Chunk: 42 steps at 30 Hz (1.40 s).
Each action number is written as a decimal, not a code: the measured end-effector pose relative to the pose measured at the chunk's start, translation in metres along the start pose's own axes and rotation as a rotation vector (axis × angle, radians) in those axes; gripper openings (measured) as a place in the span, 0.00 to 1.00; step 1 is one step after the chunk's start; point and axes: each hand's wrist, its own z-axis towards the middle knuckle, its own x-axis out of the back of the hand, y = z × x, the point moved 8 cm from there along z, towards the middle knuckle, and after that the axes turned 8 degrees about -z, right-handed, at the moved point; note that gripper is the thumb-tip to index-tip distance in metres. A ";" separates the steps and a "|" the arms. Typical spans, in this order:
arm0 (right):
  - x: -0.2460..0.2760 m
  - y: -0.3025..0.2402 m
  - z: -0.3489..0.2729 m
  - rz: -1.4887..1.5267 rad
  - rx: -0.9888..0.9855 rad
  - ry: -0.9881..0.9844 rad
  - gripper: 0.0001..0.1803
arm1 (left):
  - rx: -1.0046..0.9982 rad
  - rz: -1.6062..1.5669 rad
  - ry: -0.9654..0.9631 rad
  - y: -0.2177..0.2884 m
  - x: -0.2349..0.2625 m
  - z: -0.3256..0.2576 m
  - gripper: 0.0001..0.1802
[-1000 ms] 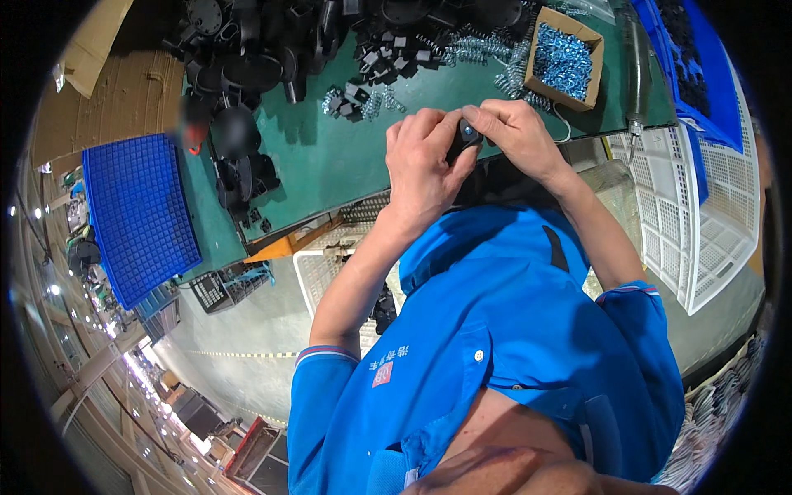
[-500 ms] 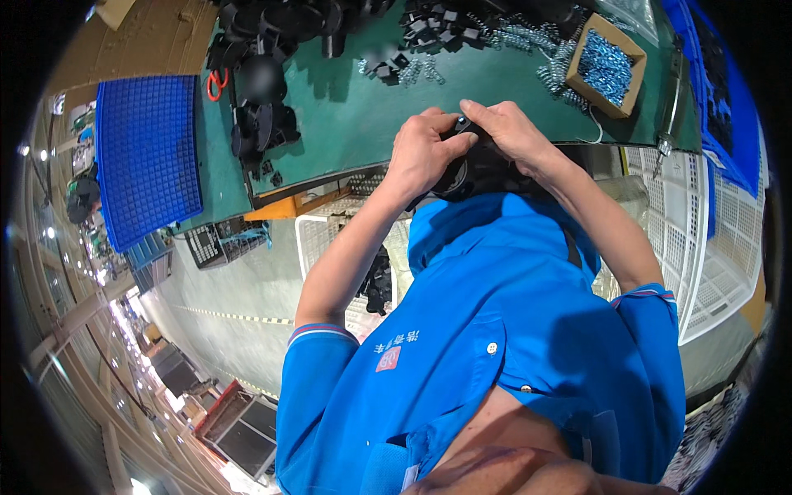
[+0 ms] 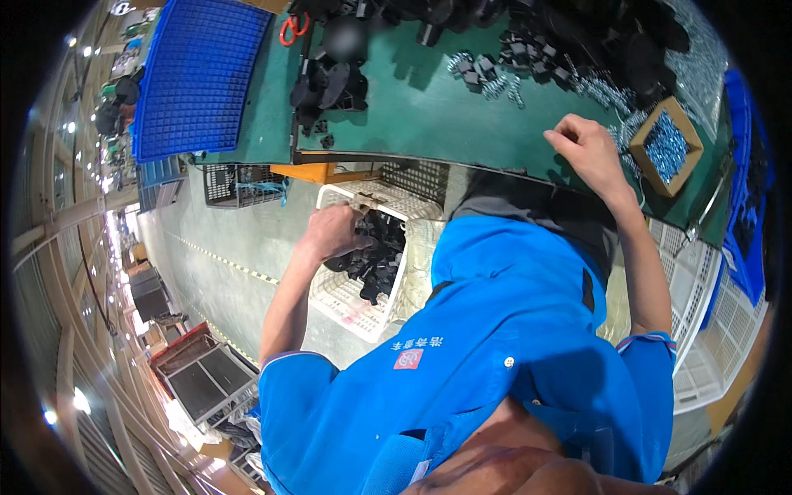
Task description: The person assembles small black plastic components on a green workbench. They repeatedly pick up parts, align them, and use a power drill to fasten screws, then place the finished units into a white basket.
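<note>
My left hand (image 3: 332,232) hangs over the white basket (image 3: 323,295) below the bench's front edge, fingers curled. A dark rounded black plastic part (image 3: 337,263) shows under its palm, partly hidden by the hand. More black plastic parts (image 3: 375,262) lie heaped in that basket. Above the green bench top, my right hand (image 3: 589,153) is half curled, thumb apart from the fingers, with nothing visible in it. It is near the cardboard box (image 3: 695,147) of small bluish metal pieces (image 3: 665,147) and the loose springs (image 3: 606,92).
Black blocks (image 3: 528,56) and larger black parts (image 3: 334,87) lie on the green bench (image 3: 412,124). Red-handled scissors (image 3: 294,29) are near a blue grid tray (image 3: 198,78) at left. White crates (image 3: 701,330) stand at right, below a screwdriver-like tool (image 3: 711,198).
My hands have separated from the black part they held together. The left moved down and left to the basket; the right moved to the right over the bench. The view has shifted.
</note>
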 end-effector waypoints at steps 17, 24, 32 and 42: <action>-0.008 -0.026 0.059 -0.162 0.105 0.291 0.13 | 0.094 -0.354 1.073 -0.012 0.112 0.136 0.42; 0.001 -0.004 0.043 -0.143 0.084 0.367 0.12 | -0.183 -0.572 1.156 0.016 0.135 0.068 0.29; -0.024 -0.005 0.054 -0.282 0.054 0.269 0.11 | -0.860 -0.838 0.498 0.147 0.116 0.047 0.28; 0.037 0.046 0.031 0.457 -0.057 0.276 0.07 | -1.126 -0.708 0.445 0.247 0.112 0.142 0.22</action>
